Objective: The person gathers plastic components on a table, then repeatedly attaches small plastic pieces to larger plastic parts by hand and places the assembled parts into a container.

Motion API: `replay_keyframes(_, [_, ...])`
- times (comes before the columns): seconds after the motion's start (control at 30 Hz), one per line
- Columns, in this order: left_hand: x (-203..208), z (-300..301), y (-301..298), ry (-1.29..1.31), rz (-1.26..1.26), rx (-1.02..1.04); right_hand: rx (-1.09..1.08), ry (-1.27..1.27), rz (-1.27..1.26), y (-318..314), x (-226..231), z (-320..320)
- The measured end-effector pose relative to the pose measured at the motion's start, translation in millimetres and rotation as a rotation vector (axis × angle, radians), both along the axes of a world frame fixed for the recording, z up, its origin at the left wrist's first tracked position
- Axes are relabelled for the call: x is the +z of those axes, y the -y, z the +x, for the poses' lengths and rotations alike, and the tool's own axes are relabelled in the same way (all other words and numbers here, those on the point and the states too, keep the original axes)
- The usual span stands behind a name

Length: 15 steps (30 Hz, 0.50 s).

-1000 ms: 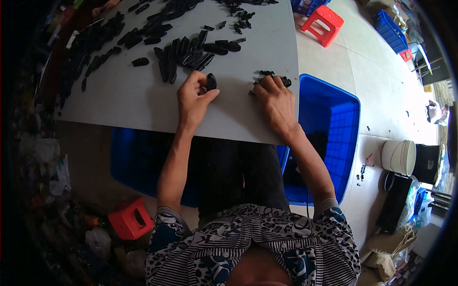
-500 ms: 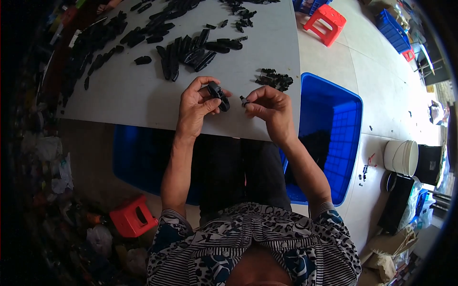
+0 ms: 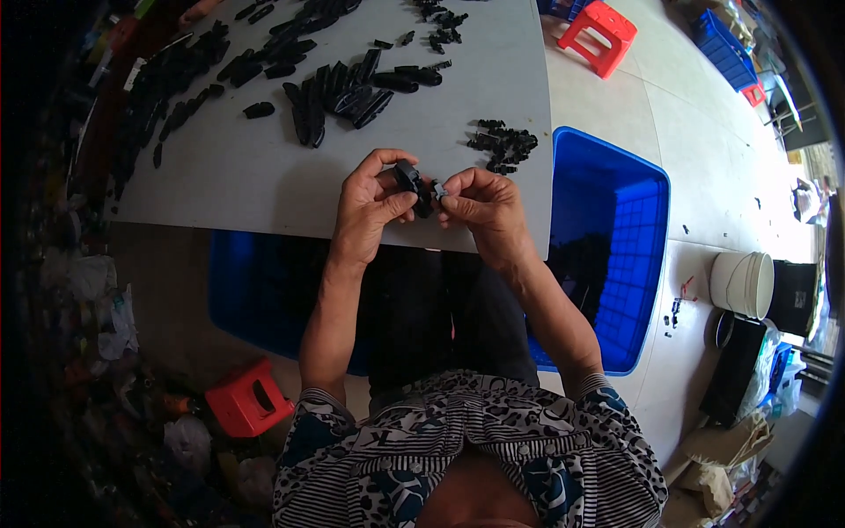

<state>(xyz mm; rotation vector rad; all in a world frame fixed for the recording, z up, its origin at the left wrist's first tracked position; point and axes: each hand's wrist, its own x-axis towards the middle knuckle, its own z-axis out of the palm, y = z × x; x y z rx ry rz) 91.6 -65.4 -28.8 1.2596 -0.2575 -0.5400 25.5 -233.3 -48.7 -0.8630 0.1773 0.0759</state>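
Note:
My left hand (image 3: pixel 374 201) is closed around a long black plastic part (image 3: pixel 409 179), held tilted over the near edge of the grey table (image 3: pixel 220 189). Between the thumb and fingers of my right hand (image 3: pixel 482 209) is a small dark clip-like piece (image 3: pixel 437 190). That piece is right beside the long part; whether they touch, I cannot make out. A heap of small black pieces (image 3: pixel 502 143) lies just beyond my right hand. Farther off, several long black parts (image 3: pixel 339 95) lie side by side on the table.
More black parts (image 3: pixel 189 70) cover the table's left and far sides. A blue tub (image 3: pixel 656 264) stands at the table's right edge. Red stools are on the floor at far right (image 3: pixel 601 35) and lower left (image 3: pixel 249 400). A white bucket (image 3: pixel 741 283) stands farther right.
Both hands have come together: my right hand moved left with the small piece, and my left hand moved slightly right with the long part, which has turned a little.

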Motion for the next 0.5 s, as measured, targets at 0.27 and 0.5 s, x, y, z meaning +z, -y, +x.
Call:
replay_keyframes(0.27, [0, -7, 5, -0.08, 0.033, 0.011, -0.119, 0.123, -0.405, 3, 10, 0])
replay_keyframes(0.5, [3, -8, 12, -0.033, 0.16, 0.079, -0.067, 0.368, -0.836, 9, 14, 11])
